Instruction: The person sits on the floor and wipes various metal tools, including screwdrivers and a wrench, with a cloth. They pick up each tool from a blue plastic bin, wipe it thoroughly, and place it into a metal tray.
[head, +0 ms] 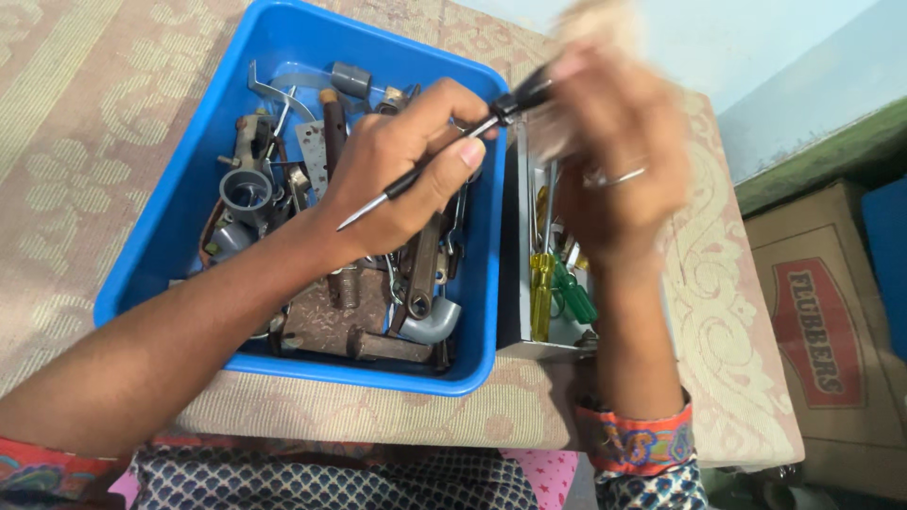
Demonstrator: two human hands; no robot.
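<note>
Head view: two hands work over a cloth-covered desk (113, 142). The left hand (406, 170) has its fingers (470, 151) clenched around one thin black-handled screwdriver (425, 170), held above a blue tub (189, 189) of pipe fittings, a wrench and metal scraps. The right hand (614, 142), blurred, is at the screwdriver's handle end; its grip cannot be told. A grey metal box (515, 283) beside the tub holds one yellow screwdriver (540, 293) and one green (574, 295). One cardboard box (831, 349) stands beside the desk.

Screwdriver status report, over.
Left hand grips black-handled screwdriver. Right hand blurred at its handle end. Below: blue bin of metal parts. Nothing blocking.
</note>
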